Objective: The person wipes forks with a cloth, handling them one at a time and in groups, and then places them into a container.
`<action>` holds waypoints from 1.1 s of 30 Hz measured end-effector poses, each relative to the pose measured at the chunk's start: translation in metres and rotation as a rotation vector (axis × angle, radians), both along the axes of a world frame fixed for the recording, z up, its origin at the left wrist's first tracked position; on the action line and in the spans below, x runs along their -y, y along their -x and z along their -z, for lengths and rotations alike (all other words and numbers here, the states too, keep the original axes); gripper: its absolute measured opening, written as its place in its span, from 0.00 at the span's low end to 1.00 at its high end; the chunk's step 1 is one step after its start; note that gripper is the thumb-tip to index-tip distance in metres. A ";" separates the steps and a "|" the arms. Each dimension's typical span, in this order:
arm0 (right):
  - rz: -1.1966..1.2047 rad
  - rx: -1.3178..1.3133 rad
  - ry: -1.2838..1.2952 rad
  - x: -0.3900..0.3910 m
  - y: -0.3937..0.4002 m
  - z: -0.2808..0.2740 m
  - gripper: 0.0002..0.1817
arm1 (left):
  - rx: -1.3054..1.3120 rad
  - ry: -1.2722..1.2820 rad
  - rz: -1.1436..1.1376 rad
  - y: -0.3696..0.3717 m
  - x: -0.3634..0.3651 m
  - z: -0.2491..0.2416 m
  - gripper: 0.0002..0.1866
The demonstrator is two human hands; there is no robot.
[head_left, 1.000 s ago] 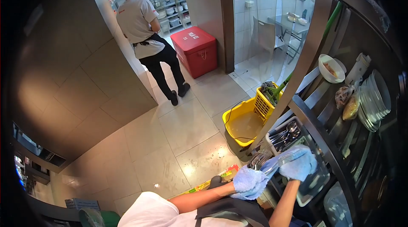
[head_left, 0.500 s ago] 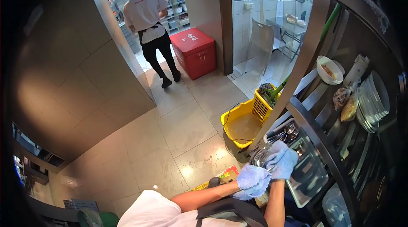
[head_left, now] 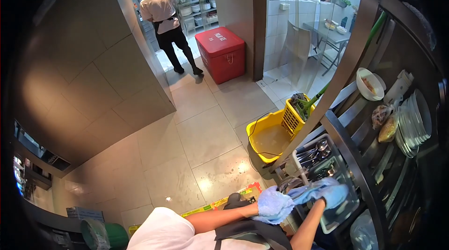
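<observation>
My left hand (head_left: pixel 276 204) is wrapped in a light blue cloth and hides its fingers. A bunch of metal cutlery (head_left: pixel 291 184) sticks up out of that cloth, blurred, its exact pieces hard to make out. Over the clear plastic tray (head_left: pixel 334 224), my right hand (head_left: pixel 334 194) is closed in a blue cloth (head_left: pixel 311 192), which stretches toward my left hand. Beyond both hands, loose spoons and other cutlery (head_left: pixel 320 154) lie in the tray's far section on the metal rack.
Right of me, the rack (head_left: pixel 343 144) holds stacked plates (head_left: pixel 414 123), a white bowl (head_left: pixel 369 84) and bagged food (head_left: pixel 387 127). A yellow mop bucket (head_left: pixel 269 137) stands beside it. Farther off are a red cooler box (head_left: pixel 220 56) and a person (head_left: pixel 161 16) in the doorway.
My right hand has moved right, away from my left hand and over the tray, drawing the cloth out between them. The person in the doorway has stepped farther away.
</observation>
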State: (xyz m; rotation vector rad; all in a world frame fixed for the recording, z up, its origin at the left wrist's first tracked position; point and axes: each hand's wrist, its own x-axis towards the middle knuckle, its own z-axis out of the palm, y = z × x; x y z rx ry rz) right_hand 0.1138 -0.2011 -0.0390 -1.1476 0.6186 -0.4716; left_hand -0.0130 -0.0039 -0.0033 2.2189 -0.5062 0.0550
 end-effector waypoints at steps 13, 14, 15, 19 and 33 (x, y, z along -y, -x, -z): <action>-0.678 -0.126 -0.172 -0.081 0.065 0.013 0.16 | -0.211 -0.040 -0.271 -0.023 0.011 0.036 0.15; -0.604 -0.083 0.101 -0.089 0.070 0.005 0.14 | -0.212 -0.039 -0.273 -0.022 0.014 0.037 0.15; -0.656 -0.064 0.060 -0.094 0.073 0.000 0.15 | -0.143 -0.065 -0.345 -0.023 0.015 0.038 0.16; -0.743 -0.233 0.119 -0.102 0.091 -0.013 0.14 | -0.194 0.005 -0.552 -0.021 0.021 0.078 0.21; -1.054 -0.312 0.412 0.042 0.029 0.147 0.16 | -0.511 0.487 -0.178 -0.005 0.013 0.076 0.12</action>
